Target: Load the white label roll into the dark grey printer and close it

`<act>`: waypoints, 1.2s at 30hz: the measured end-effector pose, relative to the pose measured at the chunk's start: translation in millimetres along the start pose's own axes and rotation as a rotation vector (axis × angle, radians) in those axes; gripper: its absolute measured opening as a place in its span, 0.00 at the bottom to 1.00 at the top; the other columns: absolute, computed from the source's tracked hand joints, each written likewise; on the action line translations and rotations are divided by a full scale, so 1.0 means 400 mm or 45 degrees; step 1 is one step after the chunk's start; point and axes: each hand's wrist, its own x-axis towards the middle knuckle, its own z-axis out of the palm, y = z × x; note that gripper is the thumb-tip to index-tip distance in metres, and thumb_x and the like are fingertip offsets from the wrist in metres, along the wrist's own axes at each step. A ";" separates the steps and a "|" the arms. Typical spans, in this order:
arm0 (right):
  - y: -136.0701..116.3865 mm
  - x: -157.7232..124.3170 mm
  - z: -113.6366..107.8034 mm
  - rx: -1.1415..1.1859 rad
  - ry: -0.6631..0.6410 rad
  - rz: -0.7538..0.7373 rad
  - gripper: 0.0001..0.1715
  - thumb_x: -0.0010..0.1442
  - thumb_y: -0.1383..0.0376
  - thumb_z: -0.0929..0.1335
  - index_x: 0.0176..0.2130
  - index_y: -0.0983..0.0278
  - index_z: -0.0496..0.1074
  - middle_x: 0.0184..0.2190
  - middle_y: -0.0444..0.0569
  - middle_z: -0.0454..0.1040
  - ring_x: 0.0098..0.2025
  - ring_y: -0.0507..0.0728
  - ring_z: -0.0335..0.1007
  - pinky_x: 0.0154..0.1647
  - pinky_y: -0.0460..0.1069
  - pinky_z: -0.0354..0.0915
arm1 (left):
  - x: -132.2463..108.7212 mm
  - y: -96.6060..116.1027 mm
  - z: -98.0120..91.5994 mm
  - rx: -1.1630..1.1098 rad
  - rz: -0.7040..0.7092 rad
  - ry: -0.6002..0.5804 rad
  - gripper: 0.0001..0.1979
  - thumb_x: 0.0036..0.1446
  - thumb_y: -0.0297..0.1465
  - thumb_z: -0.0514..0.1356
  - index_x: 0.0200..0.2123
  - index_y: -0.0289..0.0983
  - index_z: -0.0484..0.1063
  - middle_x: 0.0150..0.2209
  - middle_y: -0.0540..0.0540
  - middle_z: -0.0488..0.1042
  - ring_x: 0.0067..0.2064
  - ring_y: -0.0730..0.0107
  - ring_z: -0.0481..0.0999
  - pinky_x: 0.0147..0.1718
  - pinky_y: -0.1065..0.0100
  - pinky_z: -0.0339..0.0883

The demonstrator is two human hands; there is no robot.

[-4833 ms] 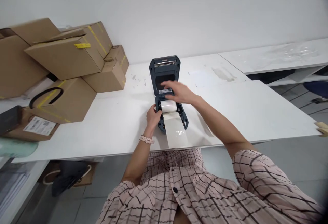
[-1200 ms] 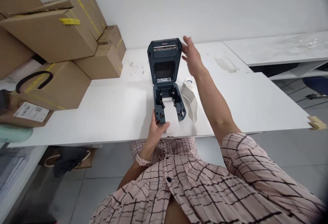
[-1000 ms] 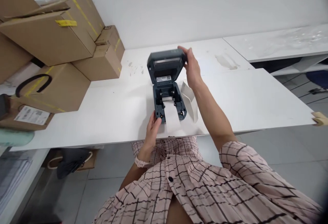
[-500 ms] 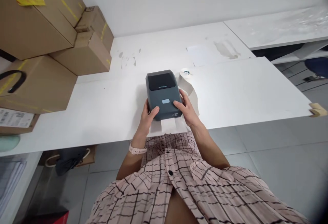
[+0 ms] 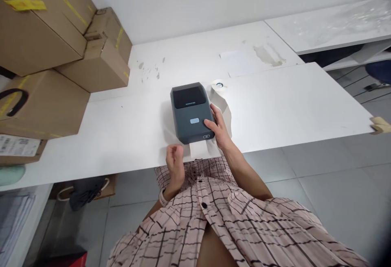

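A dark grey label printer (image 5: 190,114) with a black window and a pale button sits on the white table near its front edge. My right hand (image 5: 219,130) grips the printer's right side, thumb on the top and fingers along the flank. A white paper strip (image 5: 198,149) comes out from under the printer's front. Left of that strip, my left hand (image 5: 175,163) is apart from the printer, its fingers curled in with nothing visible in them. A paper roll (image 5: 218,85) lies behind, and its loose backing strip (image 5: 226,112) curls along the printer's right side.
Brown cardboard boxes (image 5: 45,100) are stacked at the table's left end. A white sheet (image 5: 238,62) lies at the back, near a stained patch (image 5: 269,56). Clear plastic wrap (image 5: 342,18) covers the far right surface. The table's front edge (image 5: 275,146) runs close to my body.
My left hand has let go of the printer's left side and drawn back toward me, its fingers curling. My right hand stays on the printer.
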 end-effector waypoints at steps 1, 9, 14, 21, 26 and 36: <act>0.001 0.000 0.002 -0.004 -0.002 -0.006 0.55 0.60 0.40 0.69 0.76 0.53 0.47 0.76 0.52 0.54 0.76 0.66 0.55 0.73 0.64 0.61 | -0.016 -0.006 0.000 -0.024 -0.051 -0.133 0.25 0.61 0.57 0.59 0.29 0.41 0.69 0.25 0.50 0.67 0.27 0.72 0.66 0.29 0.67 0.66; -0.003 0.002 0.005 -0.024 0.017 -0.030 0.52 0.61 0.41 0.68 0.74 0.55 0.51 0.75 0.54 0.58 0.75 0.66 0.57 0.73 0.65 0.61 | 0.000 0.069 0.052 -0.419 -0.537 -0.630 0.29 0.50 0.50 0.71 0.22 0.40 0.56 0.17 0.60 0.50 0.18 0.83 0.46 0.20 0.72 0.42; -0.052 -0.031 0.001 -0.637 0.216 -0.377 0.40 0.70 0.47 0.63 0.75 0.47 0.49 0.72 0.49 0.63 0.77 0.66 0.51 0.74 0.71 0.55 | 0.010 0.012 0.048 -0.210 -0.342 -0.528 0.29 0.48 0.57 0.69 0.24 0.38 0.67 0.18 0.58 0.54 0.20 0.81 0.51 0.21 0.71 0.47; -0.136 -0.049 -0.001 -1.091 -0.191 -0.918 0.45 0.71 0.54 0.67 0.76 0.42 0.40 0.52 0.42 0.83 0.64 0.66 0.71 0.77 0.70 0.43 | 0.025 -0.041 -0.026 0.031 -0.127 -0.470 0.28 0.57 0.55 0.64 0.20 0.39 0.66 0.19 0.54 0.61 0.23 0.75 0.58 0.24 0.69 0.53; -0.162 -0.032 0.025 -1.147 -0.228 -0.803 0.32 0.73 0.53 0.63 0.73 0.49 0.56 0.46 0.47 0.84 0.55 0.66 0.77 0.76 0.71 0.46 | 0.059 0.019 -0.036 0.009 0.189 0.023 0.17 0.66 0.49 0.59 0.43 0.43 0.77 0.40 0.46 0.79 0.39 0.66 0.77 0.38 0.67 0.70; -0.084 -0.100 -0.014 -0.382 0.113 -0.450 0.36 0.73 0.44 0.59 0.74 0.45 0.51 0.76 0.46 0.55 0.77 0.65 0.51 0.75 0.66 0.58 | 0.084 0.116 0.023 -0.107 0.383 -0.173 0.33 0.70 0.53 0.48 0.72 0.47 0.61 0.75 0.48 0.59 0.77 0.53 0.55 0.73 0.58 0.57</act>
